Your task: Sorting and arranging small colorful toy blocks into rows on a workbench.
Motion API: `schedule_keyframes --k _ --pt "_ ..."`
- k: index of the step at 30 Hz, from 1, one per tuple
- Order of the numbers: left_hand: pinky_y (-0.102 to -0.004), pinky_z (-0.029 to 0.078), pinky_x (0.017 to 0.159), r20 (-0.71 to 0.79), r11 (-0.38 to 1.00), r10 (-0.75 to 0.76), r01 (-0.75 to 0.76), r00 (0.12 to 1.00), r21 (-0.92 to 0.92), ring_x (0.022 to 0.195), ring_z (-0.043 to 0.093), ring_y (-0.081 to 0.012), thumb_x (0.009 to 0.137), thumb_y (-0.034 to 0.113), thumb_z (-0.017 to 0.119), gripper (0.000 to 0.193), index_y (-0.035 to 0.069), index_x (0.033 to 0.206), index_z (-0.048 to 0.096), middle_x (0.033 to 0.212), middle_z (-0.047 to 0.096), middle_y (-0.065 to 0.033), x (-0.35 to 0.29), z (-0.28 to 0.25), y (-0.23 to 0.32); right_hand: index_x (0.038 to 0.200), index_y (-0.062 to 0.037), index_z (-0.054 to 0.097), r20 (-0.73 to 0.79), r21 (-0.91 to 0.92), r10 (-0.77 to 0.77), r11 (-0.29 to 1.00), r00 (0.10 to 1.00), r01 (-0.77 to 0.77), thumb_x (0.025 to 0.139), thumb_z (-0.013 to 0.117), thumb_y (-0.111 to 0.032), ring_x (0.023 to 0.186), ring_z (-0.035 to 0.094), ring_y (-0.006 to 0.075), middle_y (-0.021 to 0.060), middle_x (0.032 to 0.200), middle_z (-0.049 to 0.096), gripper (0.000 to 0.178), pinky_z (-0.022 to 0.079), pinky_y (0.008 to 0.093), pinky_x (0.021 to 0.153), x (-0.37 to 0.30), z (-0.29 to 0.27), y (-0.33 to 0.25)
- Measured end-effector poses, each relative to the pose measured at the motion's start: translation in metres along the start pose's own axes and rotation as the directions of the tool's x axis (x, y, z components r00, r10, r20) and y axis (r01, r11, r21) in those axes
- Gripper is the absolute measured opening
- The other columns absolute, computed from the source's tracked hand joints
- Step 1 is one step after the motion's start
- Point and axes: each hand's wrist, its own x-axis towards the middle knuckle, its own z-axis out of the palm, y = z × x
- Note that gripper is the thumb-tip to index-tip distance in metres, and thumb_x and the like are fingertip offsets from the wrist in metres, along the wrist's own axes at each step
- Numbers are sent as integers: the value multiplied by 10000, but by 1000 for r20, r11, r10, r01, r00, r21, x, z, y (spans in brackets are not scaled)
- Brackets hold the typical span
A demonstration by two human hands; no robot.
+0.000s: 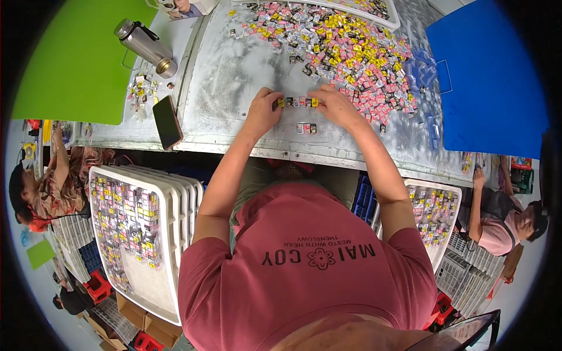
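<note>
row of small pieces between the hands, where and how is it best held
Probably by its two ends, from left and right with light inward pressure: the row is narrow and made of several small pieces, so a middle grip could leave the ends loose. The left hand and right hand are at those ends.

Over there, a scuffed grey tabletop [225,76] carries a loose spread of small pink, yellow and black pieces [366,64]. Bluish clear plastic [418,71] lies just right of them.

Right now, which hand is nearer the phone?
Left. The left hand is right of the phone; the right hand is farther right, at the right end of a row of small pieces.
</note>
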Motion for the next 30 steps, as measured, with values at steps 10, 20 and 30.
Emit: schedule_keyframes --k 10,20,30 --pt "-372 571 805 76 1000 15 -17 997 15 881 681 -286 766 88 816 369 56 1130 761 1090 641 -122 7 1 7 1296 -169 675 -67 -51 -22 998 997 19 845 783 -174 1028 630 288 101 1079 592 463 528 417 860 -1 16 -12" --pt "-339 568 745 85 998 21 -16 996 -53 805 683 -247 794 92 811 312 34 1097 763 1047 643 -124 -4 -3 24 1189 -158 719 -158 -50 -118 993 980 111 871 752 -176 942 616 290 89 997 579 321 513 426 796 -13 11 -16" --pt "-353 558 724 177 990 -2 27 984 -136 779 671 -263 816 83 800 299 29 1107 756 1017 637 -135 -76 -2 74 1166 -158 728 26 -17 39 999 999 -38 859 767 -167 1018 640 309 96 1057 606 310 532 426 838 -90 3 -50"
